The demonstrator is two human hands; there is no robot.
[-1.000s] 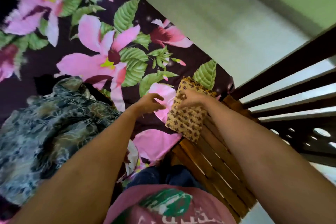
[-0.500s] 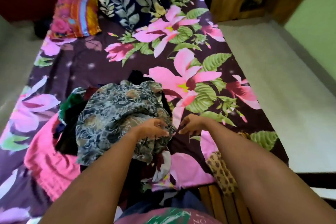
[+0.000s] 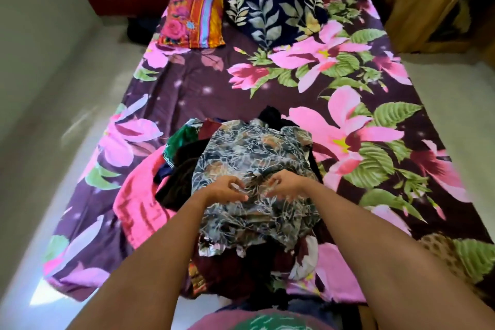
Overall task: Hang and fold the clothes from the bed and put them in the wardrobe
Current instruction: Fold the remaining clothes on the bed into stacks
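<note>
A heap of clothes (image 3: 187,158) lies on the near half of the bed (image 3: 214,83), which has a purple floral sheet. On top is a grey-blue leaf-patterned garment (image 3: 254,153). My left hand (image 3: 227,190) and my right hand (image 3: 285,187) are side by side on its near part, fingers curled into the fabric, which puckers between them. A pink garment (image 3: 139,209) spreads at the heap's left. A folded leopard-print cloth (image 3: 439,249) lies on the bed's near right corner.
Two pillows, one striped orange-pink (image 3: 192,16) and one navy with leaves (image 3: 276,11), sit at the headboard. A wooden wardrobe (image 3: 428,2) stands at the far right. Pale floor (image 3: 45,115) runs along both sides of the bed.
My view swung from the bed's right corner to the clothes heap. My right hand let go of the leopard-print cloth, and both hands moved left onto the patterned garment.
</note>
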